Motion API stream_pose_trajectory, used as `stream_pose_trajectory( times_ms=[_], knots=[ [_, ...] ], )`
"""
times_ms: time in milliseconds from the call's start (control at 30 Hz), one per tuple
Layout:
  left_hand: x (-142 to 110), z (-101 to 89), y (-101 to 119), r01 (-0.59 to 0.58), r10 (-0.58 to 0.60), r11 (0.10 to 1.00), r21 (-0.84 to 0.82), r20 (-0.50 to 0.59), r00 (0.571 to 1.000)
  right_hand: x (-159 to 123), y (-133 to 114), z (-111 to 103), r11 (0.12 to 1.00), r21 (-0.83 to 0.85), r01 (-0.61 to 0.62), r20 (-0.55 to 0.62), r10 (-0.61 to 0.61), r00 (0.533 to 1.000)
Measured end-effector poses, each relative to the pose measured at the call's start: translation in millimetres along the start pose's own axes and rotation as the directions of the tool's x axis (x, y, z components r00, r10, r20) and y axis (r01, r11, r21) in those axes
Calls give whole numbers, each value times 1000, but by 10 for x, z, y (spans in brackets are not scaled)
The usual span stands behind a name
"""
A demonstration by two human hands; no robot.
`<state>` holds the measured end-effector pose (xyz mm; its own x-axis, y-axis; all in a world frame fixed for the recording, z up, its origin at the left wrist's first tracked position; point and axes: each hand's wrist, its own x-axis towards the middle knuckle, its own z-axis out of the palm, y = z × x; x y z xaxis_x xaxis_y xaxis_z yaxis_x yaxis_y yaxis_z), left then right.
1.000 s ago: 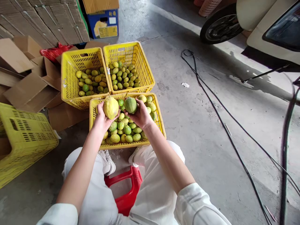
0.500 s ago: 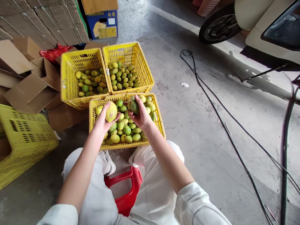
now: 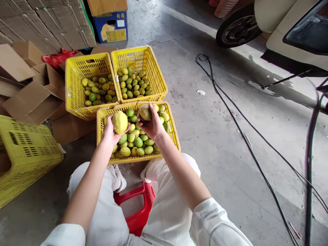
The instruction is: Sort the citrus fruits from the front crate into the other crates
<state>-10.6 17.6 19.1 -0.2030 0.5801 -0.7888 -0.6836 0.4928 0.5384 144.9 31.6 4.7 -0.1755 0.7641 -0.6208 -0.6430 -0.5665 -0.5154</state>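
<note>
My left hand (image 3: 110, 132) is closed around a yellow lemon (image 3: 120, 122), held above the near yellow crate (image 3: 176, 136). My right hand (image 3: 153, 125) grips a darker, brownish-green lemon (image 3: 145, 112) between thumb and fingers, over the same crate. Below both hands lie many green and yellow lemons (image 3: 138, 142) inside that crate. Behind it stand two more yellow crates, a left one (image 3: 77, 73) and a right one (image 3: 156, 70), each with smaller piles of lemons in the bottom.
A red stool (image 3: 138, 218) is under me. At left are another yellow crate (image 3: 30, 147) and loose cardboard boxes (image 3: 30, 102). A blue carton (image 3: 111, 27) stands at the back. Black cables (image 3: 230, 102) cross the floor at right, near a parked vehicle (image 3: 282, 37).
Both lemons have turned in my fingers: the left one shows a smoother yellow side, the right one a browner side instead of dark green. My hands stay almost in place.
</note>
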Motion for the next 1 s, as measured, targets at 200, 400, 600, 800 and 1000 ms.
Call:
stream_pose_trajectory(
  times_ms=[200, 400, 600, 800, 1000],
  knots=[
    [-44, -9, 31, 10, -10, 1000, -30, 5, 1000, 71, 12, -34, 997, -42, 64, -52, -66, 996],
    [-104, -13, 21, -29, 31, 999, -17, 96, 995, 122, 26, -87, 999, -17, 33, -14, -33, 999],
    [-126, -11, 19, -67, 74, 996, -66, 100, 992, 79, 38, -72, 999, -20, 46, 18, -46, 999],
    [-110, -22, 33, -32, 43, 996, -86, 126, 991, 51, 60, -51, 987, -118, 107, -35, -112, 993],
    [-75, -54, 31, 8, 14, 990, -139, 159, 987, 26, 25, -42, 990, -122, 68, -1, -68, 998]
  ],
)
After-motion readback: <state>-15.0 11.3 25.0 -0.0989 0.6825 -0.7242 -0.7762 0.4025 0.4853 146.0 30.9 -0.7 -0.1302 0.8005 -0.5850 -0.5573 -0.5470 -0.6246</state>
